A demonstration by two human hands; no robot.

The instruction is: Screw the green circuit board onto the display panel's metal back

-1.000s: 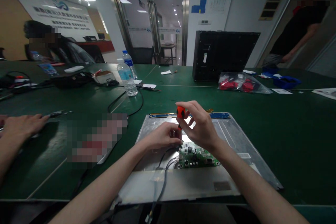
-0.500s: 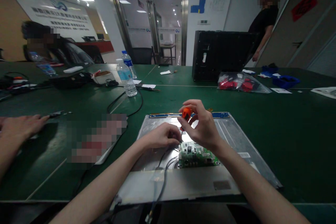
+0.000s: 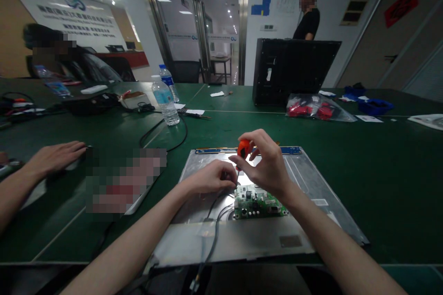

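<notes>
At the near edge I see dark wires point(image 3: 216, 233) hanging down over the front of a flat metal panel point(image 3: 252, 239); the panel lies on a green table point(image 3: 398, 184), and a green circuit board point(image 3: 254, 203) sits near its middle; the wires run up to the board's left side. The left hand point(image 3: 211, 177) is by the board's far left corner, its fingertips bent in close together; I can't tell if they pinch anything. The right hand point(image 3: 268, 159) has its thumb and fingers closed around the orange and black handle of a screwdriver point(image 3: 243, 148); the screwdriver stands almost upright, its thin end pointing down at that same corner, right by the left fingertips; I can't see just what its tip touches. A blue strip point(image 3: 290, 150) runs along the panel's far edge; off to the left, another person's hand point(image 3: 62, 156) is low over the table. Farther back stand two water bottles point(image 3: 166, 103); over to the right, a clear bag point(image 3: 316, 109) with red things lies before a big black monitor point(image 3: 294, 71); behind that stands a person in a black top point(image 3: 308, 23).
</notes>
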